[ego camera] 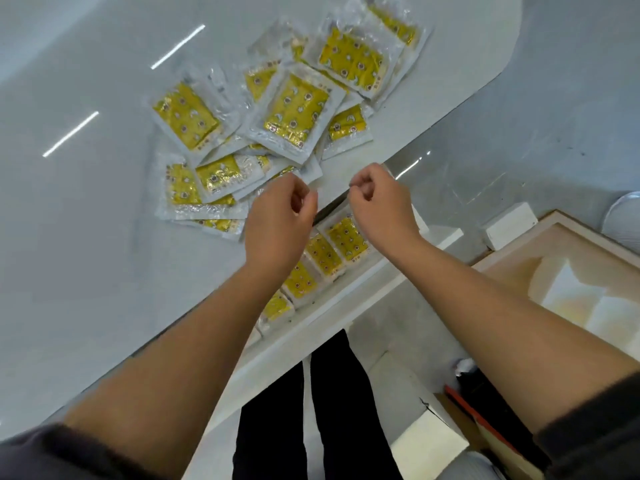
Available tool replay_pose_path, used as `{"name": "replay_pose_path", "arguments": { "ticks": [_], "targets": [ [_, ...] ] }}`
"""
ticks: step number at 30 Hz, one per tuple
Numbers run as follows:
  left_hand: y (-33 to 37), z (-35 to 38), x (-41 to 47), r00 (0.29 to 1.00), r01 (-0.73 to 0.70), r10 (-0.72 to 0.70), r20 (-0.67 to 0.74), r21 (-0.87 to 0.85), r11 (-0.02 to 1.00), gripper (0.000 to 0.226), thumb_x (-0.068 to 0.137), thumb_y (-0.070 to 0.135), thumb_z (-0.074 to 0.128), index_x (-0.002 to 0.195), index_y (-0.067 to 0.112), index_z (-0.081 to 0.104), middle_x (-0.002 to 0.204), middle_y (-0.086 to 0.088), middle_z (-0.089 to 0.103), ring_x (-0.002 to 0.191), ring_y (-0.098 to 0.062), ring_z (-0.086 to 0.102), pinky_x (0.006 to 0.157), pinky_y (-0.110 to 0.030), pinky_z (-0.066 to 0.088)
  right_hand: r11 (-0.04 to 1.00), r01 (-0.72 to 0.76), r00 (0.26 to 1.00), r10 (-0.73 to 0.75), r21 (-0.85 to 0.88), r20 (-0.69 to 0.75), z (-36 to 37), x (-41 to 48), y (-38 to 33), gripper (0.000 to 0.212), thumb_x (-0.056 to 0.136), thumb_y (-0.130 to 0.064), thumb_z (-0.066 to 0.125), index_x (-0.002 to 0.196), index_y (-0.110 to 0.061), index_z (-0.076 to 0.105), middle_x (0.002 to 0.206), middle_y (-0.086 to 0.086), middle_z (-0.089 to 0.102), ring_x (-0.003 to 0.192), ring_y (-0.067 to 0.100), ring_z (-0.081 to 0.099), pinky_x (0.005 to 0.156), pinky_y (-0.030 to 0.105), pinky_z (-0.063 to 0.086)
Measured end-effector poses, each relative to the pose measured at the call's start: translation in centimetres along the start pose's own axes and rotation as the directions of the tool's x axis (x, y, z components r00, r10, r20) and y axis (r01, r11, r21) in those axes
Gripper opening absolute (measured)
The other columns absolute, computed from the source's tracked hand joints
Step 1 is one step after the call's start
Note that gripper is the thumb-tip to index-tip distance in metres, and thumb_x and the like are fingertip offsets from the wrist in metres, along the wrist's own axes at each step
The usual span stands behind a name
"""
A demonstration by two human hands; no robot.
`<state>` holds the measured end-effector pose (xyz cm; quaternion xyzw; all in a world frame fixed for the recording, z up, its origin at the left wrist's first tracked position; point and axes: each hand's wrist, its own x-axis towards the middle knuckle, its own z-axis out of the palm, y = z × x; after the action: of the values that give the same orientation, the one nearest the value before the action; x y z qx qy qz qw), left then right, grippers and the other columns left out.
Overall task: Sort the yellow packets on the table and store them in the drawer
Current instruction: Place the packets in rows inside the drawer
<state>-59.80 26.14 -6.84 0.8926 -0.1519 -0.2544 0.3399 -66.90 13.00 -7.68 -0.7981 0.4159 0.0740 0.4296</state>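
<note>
Several yellow packets [294,109] in clear wrappers lie in a loose overlapping pile on the white table [86,254]. Below the table's near edge a white drawer [349,289] stands pulled out. It holds a row of yellow packets [323,254] packed side by side. My left hand [280,220] hovers over the table edge beside the nearest packets, fingers curled, holding nothing that I can see. My right hand [381,202] is level with it over the far end of the drawer, fingers curled in too, and looks empty.
At the right stands a wooden-framed box [561,237] with white sheets inside, and a small white box [509,225] sits behind it. Cardboard boxes [433,441] rest on the grey floor by my legs. A round white object [623,216] is at the right edge.
</note>
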Motion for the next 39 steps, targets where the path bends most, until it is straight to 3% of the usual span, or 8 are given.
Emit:
{"name": "replay_pose_path", "arguments": {
  "ticks": [2,8,16,21,26,31,36,39],
  "targets": [
    [-0.3,-1.0,2.4,0.990,-0.102,0.109,-0.086,0.079,0.992,0.009,0.087,0.025,0.059,0.092,0.017,0.058,0.092,0.002,0.054,0.087,-0.018,0.054,0.070,-0.033,0.046,0.983,-0.099,0.995,0.100,0.155,0.001,0.4,0.8,-1.9,0.008,0.089,-0.019,0.053,0.095,-0.019,0.058,0.081,-0.003,0.061,0.079,0.016,0.063,0.076,0.039,0.055],
    [-1.0,-2.4,9.1,0.993,-0.042,0.074,-0.089,0.319,0.947,0.066,0.079,0.043,0.067,0.136,0.021,0.043,0.140,-0.005,0.042,0.132,-0.025,0.036,0.104,-0.044,0.029,0.809,-0.344,0.931,0.361,0.477,0.058,2.1,5.7,-6.1,0.013,0.086,-0.024,0.061,0.096,-0.018,0.055,0.077,-0.003,0.063,0.078,0.019,0.065,0.086,0.047,0.055],
    [-2.2,-3.3,9.6,0.970,-0.215,0.241,-0.030,0.358,0.909,0.032,0.085,0.036,0.061,0.114,0.025,0.059,0.118,0.004,0.057,0.113,-0.019,0.050,0.095,-0.037,0.023,0.701,-0.415,0.888,0.452,0.580,0.088,3.4,7.0,-6.8,0.032,0.078,-0.033,0.076,0.078,-0.014,0.049,0.076,0.008,0.055,0.060,0.018,0.048,0.054,0.029,0.038],
    [-3.2,-3.7,8.7,0.894,-0.438,0.443,0.075,0.361,0.823,0.018,0.090,0.032,0.053,0.097,0.021,0.066,0.105,0.001,0.061,0.104,-0.021,0.055,0.094,-0.040,0.024,0.693,-0.440,0.882,0.453,0.571,0.129,3.5,6.5,-6.0,0.049,0.067,-0.038,0.080,0.103,-0.015,0.056,0.102,0.006,0.060,0.088,0.020,0.058,0.066,0.029,0.046],
    [-1.5,-4.1,10.4,0.965,-0.211,0.245,-0.088,0.289,0.934,0.032,0.085,0.024,0.055,0.116,0.019,0.058,0.125,-0.002,0.051,0.119,-0.020,0.045,0.095,-0.031,0.023,0.725,-0.403,0.902,0.417,0.558,0.110,2.1,5.9,-5.0,0.018,0.076,-0.023,0.077,0.087,-0.021,0.063,0.094,0.000,0.070,0.086,0.018,0.067,0.080,0.034,0.055],
    [0.0,-3.7,12.7,0.998,-0.069,0.069,0.013,0.393,0.917,0.064,0.082,0.043,0.066,0.137,0.021,0.041,0.133,-0.004,0.050,0.126,-0.025,0.044,0.103,-0.043,0.025,0.719,-0.403,0.908,0.390,0.566,0.151,1.0,5.3,-3.7,0.014,0.079,-0.022,0.075,0.084,-0.024,0.063,0.083,-0.006,0.068,0.080,0.014,0.066,0.071,0.029,0.054],
    [1.0,-3.9,13.1,0.995,0.007,-0.028,0.092,0.221,0.975,0.027,0.088,0.031,0.063,0.112,0.021,0.055,0.080,0.009,0.057,0.097,-0.022,0.059,0.103,-0.039,0.026,0.776,-0.428,0.904,0.372,0.464,0.211,0.9,5.0,-3.1,0.029,0.074,-0.028,0.077,0.099,-0.018,0.065,0.106,0.008,0.069,0.100,0.025,0.066,0.091,0.046,0.054],
    [0.9,-4.4,13.2,0.996,0.042,-0.041,0.084,-0.012,0.999,0.006,0.086,0.020,0.062,0.089,0.022,0.057,0.079,0.008,0.056,0.085,-0.018,0.059,0.090,-0.036,0.048,0.828,-0.355,0.931,0.271,0.434,0.246,0.2,4.6,-2.8,0.040,0.076,-0.030,0.077,0.113,-0.024,0.061,0.108,-0.002,0.068,0.096,0.016,0.066,0.085,0.036,0.055]
  ]
}}
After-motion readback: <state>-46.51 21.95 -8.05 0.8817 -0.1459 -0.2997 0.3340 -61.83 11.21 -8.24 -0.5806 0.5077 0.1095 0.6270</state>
